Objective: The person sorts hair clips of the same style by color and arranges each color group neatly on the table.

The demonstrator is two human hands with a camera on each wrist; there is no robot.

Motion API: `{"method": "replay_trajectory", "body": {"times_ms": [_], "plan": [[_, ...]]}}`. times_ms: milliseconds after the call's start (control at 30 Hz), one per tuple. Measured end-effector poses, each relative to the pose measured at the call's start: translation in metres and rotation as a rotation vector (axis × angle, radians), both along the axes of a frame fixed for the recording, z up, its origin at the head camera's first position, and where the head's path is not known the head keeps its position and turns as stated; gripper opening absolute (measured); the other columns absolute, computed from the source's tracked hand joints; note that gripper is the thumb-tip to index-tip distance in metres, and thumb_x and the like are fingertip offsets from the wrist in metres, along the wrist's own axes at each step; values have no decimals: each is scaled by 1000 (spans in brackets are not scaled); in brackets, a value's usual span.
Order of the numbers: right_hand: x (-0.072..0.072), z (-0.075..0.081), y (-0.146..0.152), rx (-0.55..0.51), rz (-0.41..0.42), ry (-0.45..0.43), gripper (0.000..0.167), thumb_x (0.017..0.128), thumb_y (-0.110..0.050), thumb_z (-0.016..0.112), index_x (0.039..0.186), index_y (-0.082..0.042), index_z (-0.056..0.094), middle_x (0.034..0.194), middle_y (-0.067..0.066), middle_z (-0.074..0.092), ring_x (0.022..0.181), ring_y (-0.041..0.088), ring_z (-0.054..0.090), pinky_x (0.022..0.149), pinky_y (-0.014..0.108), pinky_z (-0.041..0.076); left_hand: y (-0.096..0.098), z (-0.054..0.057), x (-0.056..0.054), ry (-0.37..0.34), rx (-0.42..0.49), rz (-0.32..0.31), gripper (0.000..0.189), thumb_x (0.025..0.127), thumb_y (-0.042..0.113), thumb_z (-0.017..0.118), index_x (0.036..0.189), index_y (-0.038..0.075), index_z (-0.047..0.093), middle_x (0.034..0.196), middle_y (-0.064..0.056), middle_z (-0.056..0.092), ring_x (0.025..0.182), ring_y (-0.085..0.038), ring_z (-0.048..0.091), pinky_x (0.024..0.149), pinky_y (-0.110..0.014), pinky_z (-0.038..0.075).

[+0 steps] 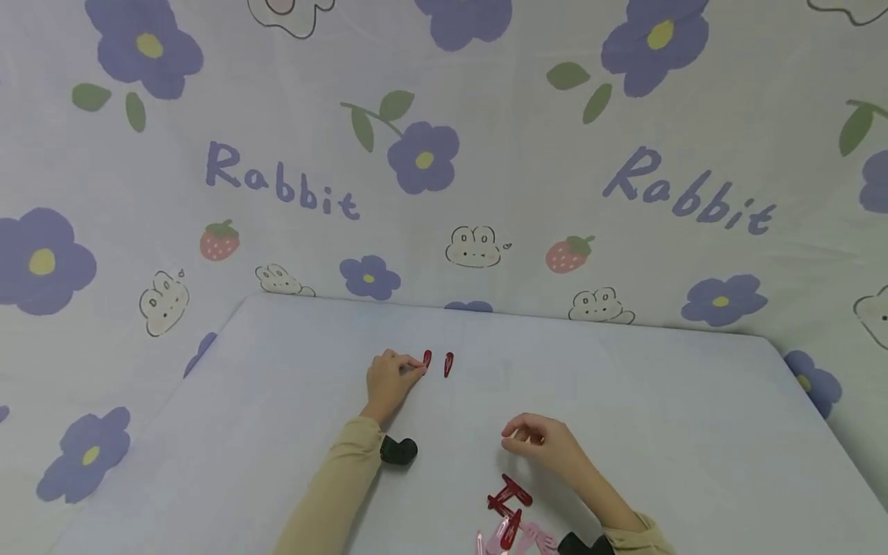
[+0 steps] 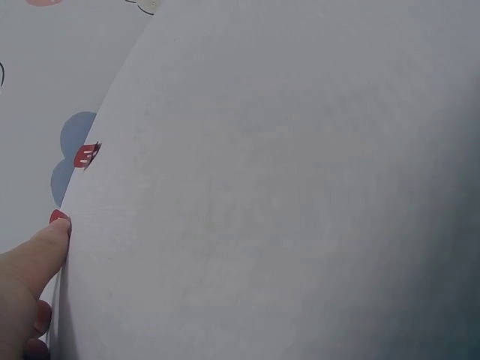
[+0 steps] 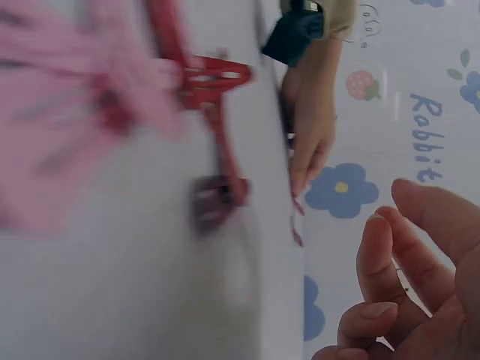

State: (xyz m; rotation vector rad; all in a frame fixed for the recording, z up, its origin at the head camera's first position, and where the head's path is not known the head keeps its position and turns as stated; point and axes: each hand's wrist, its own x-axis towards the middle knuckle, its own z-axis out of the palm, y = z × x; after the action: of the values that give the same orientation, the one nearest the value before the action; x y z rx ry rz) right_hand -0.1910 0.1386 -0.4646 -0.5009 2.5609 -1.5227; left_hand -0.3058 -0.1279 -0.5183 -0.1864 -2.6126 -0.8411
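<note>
My left hand (image 1: 390, 379) is at the far middle of the table, thumb and finger together at the lower end of a red snap hair clip (image 1: 427, 358). In the left wrist view, a fingertip covers part of that clip (image 2: 58, 217). Another red hair clip (image 1: 449, 364) lies just to its right, roughly parallel. My right hand (image 1: 548, 443) hovers above the table with loosely bent fingers and nothing between them. Below it lies a loose pile of red hair clips (image 1: 516, 489) and pink hair clips (image 1: 534, 536), blurred in the right wrist view.
The white table (image 1: 277, 362) has its far edge against a cloth backdrop (image 1: 513, 139) printed with flowers, rabbits and strawberries. Dark camera mounts sit on the left wrist (image 1: 398, 451) and right wrist (image 1: 586, 544). The clip pile runs to the bottom of the head view.
</note>
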Motion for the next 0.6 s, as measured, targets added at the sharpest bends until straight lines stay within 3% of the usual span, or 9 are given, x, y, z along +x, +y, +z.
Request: {"method": "replay_trajectory", "body": {"times_ms": [133,300,467,600], "plan": [[13,-14,8,3,54,-17,16,79,-22,69,88,-9,65,71,-3,55,55,7,38,50,22,33,-1,0,0,-10,3,-5,16,74,30,72,76,14,71,78,-5,52,71,-24,47,63,-37,35],[21,-28,15,-40,101,-27,17,77,-22,71,90,-12,66,75,-4,56,65,10,46,58,24,38,-1,-1,0,-5,7,-2,16,75,30,72,76,14,71,78,-5,52,71,-24,47,64,-38,35],[25,-35,16,-10,155,143,18,75,-24,72,90,-16,67,75,-8,56,76,12,50,71,29,39,-2,-1,1,-9,12,-3,15,74,30,72,76,15,71,78,-5,53,70,-24,47,63,-38,35],[25,-36,13,57,168,281,18,73,-25,73,88,-17,68,74,-11,54,73,9,48,70,30,38,-2,-2,1,19,3,-7,14,74,30,72,76,16,71,78,-6,53,70,-24,47,62,-37,35]]}}
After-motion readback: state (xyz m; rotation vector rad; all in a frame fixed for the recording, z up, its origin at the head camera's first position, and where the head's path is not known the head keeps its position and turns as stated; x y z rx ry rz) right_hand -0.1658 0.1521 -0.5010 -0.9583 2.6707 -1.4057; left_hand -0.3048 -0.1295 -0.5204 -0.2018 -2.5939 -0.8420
